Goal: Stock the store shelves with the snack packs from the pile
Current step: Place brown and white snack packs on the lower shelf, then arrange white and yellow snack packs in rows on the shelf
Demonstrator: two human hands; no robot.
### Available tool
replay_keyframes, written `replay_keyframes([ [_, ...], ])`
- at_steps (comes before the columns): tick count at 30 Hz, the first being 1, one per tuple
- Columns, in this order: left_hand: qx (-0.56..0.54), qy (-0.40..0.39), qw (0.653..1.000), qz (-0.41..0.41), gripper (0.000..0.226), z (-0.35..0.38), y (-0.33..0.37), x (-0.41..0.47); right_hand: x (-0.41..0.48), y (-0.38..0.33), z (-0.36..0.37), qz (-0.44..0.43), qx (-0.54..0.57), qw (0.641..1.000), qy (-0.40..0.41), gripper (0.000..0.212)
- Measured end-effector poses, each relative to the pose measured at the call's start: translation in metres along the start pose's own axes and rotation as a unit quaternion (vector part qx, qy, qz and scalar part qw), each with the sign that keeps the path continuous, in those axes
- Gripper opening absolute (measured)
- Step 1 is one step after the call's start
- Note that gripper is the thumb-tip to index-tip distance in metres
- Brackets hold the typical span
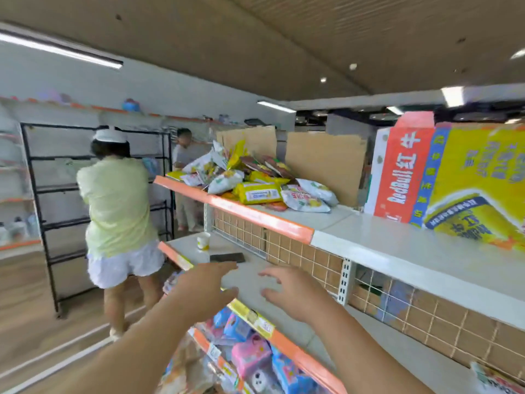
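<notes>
Stock is found heaped: the snack packs [255,183] lie in a loose pile at the far end of the top shelf [369,237], with several right at its orange front edge. The left hand [207,288] and right hand [295,291] are held out over the middle shelf [250,280], fingers spread wide and nothing gripped. The pile is well apart from both. Risk noted: the heap looks unstable, and a pack drawn from its base would likely send the edge packs over the front. A paper cup [203,241] and a phone [227,257] on the middle shelf beneath could be struck.
</notes>
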State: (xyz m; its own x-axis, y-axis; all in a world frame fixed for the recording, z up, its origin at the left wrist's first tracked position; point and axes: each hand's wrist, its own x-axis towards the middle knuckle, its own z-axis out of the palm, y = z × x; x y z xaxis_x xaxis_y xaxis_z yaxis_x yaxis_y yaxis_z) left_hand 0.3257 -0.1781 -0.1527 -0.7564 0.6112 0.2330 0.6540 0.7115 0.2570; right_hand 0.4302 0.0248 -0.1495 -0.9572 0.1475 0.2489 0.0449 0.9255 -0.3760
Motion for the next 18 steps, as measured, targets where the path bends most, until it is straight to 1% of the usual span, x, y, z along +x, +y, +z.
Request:
replay_keyframes([
  [3,0.001,0.047,0.999,0.026,0.058,-0.034,-0.007,0.02,0.021,-0.025,-0.025,0.002,-0.01,0.999,0.042,0.043],
  [7,-0.001,0.065,0.996,0.057,0.055,-0.058,-0.005,0.045,0.036,-0.034,-0.057,0.009,-0.044,0.996,0.073,0.041],
  [13,-0.062,0.061,0.992,0.086,0.051,-0.058,0.012,0.089,0.053,-0.014,-0.099,0.062,-0.062,0.991,0.098,0.036],
  [16,-0.076,0.053,0.991,0.092,0.05,-0.05,0.023,0.112,0.062,0.009,-0.117,0.08,-0.044,0.988,0.123,0.031],
  [18,-0.082,0.063,0.99,0.099,0.05,-0.049,0.032,0.128,0.072,0.026,-0.129,0.093,-0.027,0.986,0.134,0.027],
])
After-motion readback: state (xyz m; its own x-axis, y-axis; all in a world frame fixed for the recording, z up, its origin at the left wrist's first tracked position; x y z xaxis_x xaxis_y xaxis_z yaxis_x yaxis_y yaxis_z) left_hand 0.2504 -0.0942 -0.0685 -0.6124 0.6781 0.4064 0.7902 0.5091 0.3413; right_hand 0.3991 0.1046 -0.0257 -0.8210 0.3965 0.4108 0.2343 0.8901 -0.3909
